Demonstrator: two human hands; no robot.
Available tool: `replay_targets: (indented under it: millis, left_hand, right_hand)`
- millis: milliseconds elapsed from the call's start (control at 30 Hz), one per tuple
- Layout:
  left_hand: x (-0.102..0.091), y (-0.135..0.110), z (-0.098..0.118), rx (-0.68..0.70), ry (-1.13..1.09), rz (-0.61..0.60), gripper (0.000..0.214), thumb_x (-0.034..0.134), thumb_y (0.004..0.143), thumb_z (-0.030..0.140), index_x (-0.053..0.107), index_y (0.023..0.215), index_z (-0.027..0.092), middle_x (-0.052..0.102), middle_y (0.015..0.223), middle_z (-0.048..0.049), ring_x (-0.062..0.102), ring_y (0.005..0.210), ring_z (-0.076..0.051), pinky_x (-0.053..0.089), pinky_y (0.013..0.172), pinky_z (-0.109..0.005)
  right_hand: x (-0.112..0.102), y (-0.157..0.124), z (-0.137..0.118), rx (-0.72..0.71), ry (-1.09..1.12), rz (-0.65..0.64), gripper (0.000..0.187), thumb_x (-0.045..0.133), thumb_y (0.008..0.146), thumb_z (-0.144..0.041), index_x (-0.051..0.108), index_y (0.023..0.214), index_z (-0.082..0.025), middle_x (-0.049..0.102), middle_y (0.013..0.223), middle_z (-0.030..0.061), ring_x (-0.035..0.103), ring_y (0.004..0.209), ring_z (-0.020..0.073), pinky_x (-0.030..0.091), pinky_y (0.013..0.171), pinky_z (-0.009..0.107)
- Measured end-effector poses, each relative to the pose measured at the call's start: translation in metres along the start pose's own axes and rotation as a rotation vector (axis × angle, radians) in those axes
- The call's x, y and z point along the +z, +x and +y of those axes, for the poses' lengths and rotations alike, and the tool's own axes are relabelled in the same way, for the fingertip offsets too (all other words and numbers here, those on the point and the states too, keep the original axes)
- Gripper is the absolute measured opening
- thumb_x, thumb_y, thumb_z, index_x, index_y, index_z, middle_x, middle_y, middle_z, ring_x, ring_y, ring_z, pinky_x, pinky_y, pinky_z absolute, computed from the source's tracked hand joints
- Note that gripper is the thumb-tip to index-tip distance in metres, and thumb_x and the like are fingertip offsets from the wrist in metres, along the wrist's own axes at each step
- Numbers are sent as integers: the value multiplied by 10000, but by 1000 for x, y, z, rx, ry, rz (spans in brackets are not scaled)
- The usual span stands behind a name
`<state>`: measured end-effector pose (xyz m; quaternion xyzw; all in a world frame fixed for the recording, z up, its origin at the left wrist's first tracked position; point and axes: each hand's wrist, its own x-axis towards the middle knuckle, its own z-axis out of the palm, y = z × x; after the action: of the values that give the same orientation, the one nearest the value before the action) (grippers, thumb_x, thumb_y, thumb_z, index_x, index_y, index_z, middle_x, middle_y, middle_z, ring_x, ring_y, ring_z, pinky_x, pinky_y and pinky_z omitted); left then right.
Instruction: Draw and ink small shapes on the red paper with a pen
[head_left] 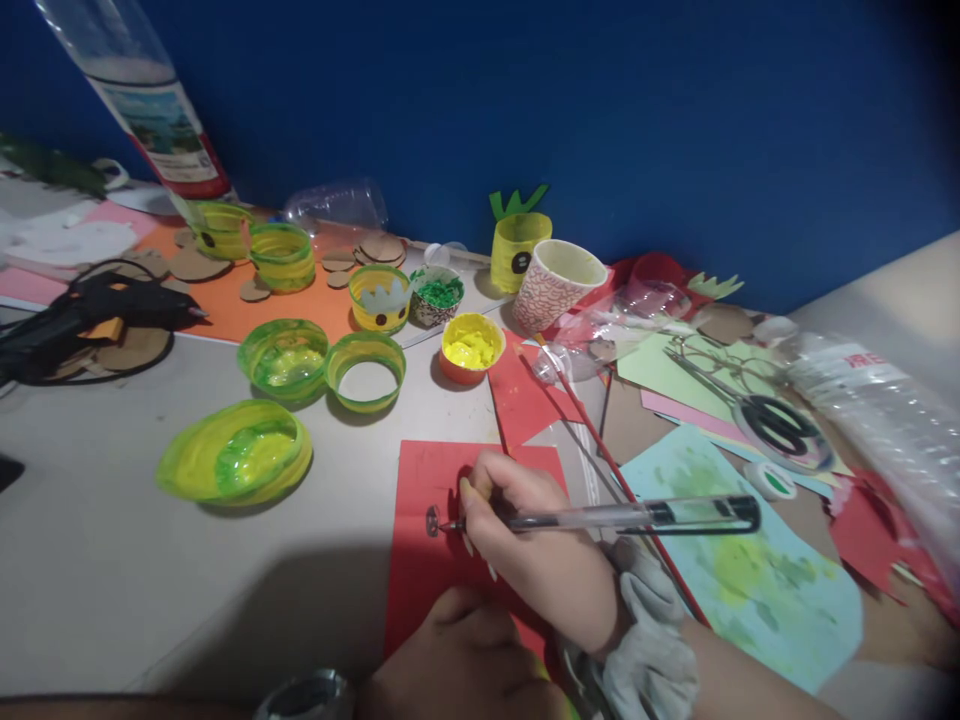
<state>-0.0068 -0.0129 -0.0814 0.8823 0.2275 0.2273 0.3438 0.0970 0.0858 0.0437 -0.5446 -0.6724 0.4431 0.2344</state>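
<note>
My right hand [536, 545] grips a clear pen [637, 516] with a black cap end, its tip touching a small dark drawn shape [433, 520] on a red paper sheet [427, 580]. A grey scrunchie [649, 640] sits on that wrist. My left hand [469, 660] is closed into a loose fist and presses down the near edge of the red sheet; a shiny watch or bracelet [307, 697] shows at its wrist.
Yellow-green painted plastic rings and dishes [236, 455] lie at left. A pot of yellow paint [471, 347], a patterned paper cup [555, 283], a black glue gun [82, 315], scissors [765, 415], a thin paintbrush [607, 455], a light blue paint-stained sheet [757, 570] and clear bottles [877, 420] surround the work.
</note>
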Motion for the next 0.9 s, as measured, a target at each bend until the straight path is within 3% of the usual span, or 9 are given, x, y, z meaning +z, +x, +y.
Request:
replay_targets:
  millis: [367, 667, 900]
  left_hand:
    - [-3, 1, 3, 9, 18, 18, 300, 391, 944, 462, 574, 966, 226, 616, 890, 53, 421, 909, -79, 272, 918, -239]
    - [-8, 1, 7, -6, 38, 64, 325, 326, 960, 466, 557, 964, 237, 594, 821, 54, 394, 865, -88, 248, 939, -261]
    - [-9, 2, 7, -12, 49, 63, 273, 397, 940, 458, 548, 966, 233, 608, 863, 64, 405, 865, -87, 255, 903, -254]
  right_hand:
    - [-1, 0, -5, 5, -31, -7, 222, 471, 836, -226, 380, 643, -165, 465, 593, -21, 436, 564, 94, 347, 530, 227]
    - [-2, -1, -4, 4, 16, -13, 238, 468, 844, -231, 365, 640, -166, 457, 586, -20, 423, 549, 89, 338, 514, 224]
    - [-2, -1, -3, 4, 37, -16, 231, 479, 862, -212, 380, 659, -168, 467, 593, -26, 433, 557, 86, 343, 509, 216]
